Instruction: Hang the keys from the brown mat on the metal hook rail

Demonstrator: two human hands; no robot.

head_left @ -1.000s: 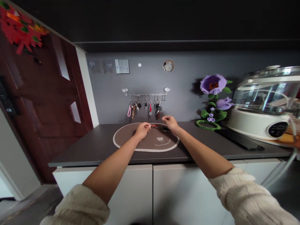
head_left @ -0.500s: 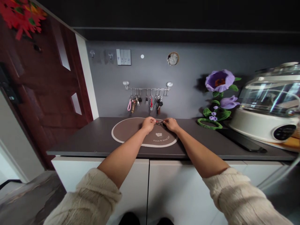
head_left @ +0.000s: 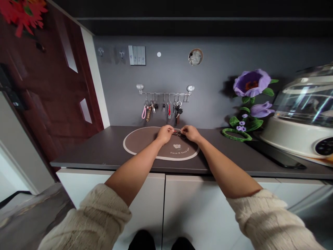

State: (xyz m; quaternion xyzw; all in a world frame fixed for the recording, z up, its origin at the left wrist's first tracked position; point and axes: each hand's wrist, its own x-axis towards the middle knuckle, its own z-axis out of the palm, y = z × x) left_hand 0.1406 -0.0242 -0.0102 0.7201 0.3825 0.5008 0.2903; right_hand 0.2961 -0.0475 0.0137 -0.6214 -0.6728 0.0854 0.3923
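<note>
And here we are at the oval brown placemat (head_left: 136,147), with both hands working right over its far half! The left hand (head_left: 165,134) and the right hand (head_left: 190,133) come in close together, each grip pinched shut on a small dark-and-red item (head_left: 177,133), though it's too small to say exactly what it is. The item sits between the two hands, just above the mat. That mat lies on a dark tabletop (head_left: 104,147), with white cabinet doors (head_left: 137,208) below its front edge. Straight above the mat, a metal wall rail (head_left: 164,93) carries a row of hanging keys (head_left: 169,111), one with a pink strap (head_left: 144,113). Off to the mat's right stand purple felt flowers (head_left: 251,83), then a cream glass-lidded cooker (head_left: 299,121). To the mat's left, a dark red wooden door (head_left: 52,86). Cream knit sleeves (head_left: 270,218) are pushed back on both forearms!
</note>
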